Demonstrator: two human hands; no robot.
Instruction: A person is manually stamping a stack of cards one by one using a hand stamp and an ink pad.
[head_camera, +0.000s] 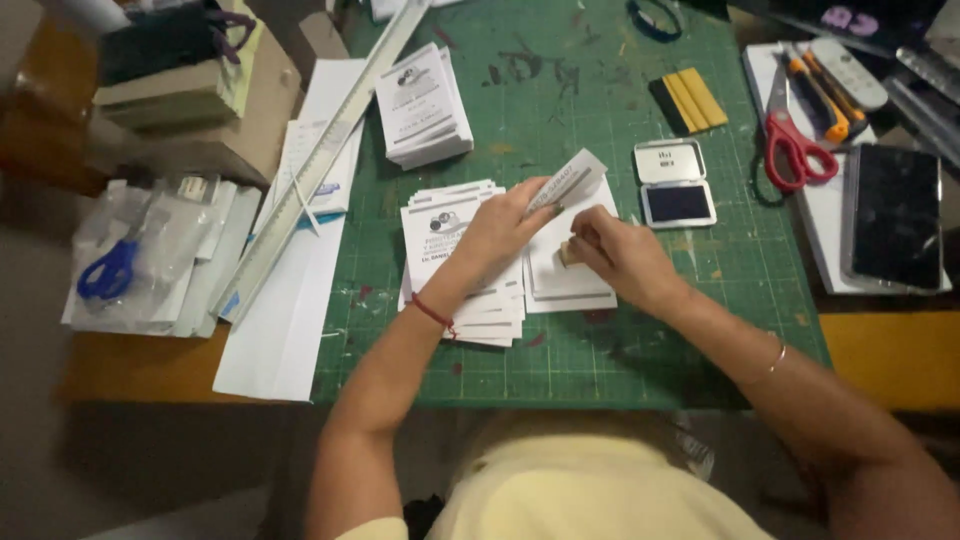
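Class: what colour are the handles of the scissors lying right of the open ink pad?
Red handles, clearest in the head view.

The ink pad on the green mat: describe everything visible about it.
The ink pad is a small rectangular case lying open and flat on the green cutting mat, right of the paper stacks. Its pale grey lid, which looks like metal or plastic, is folded back away from the person; the near half shows a dark, almost black inking surface in a light frame. Nothing touches it: the right hand is nearest, apart, and the yellow-and-black squeegee lies beyond.
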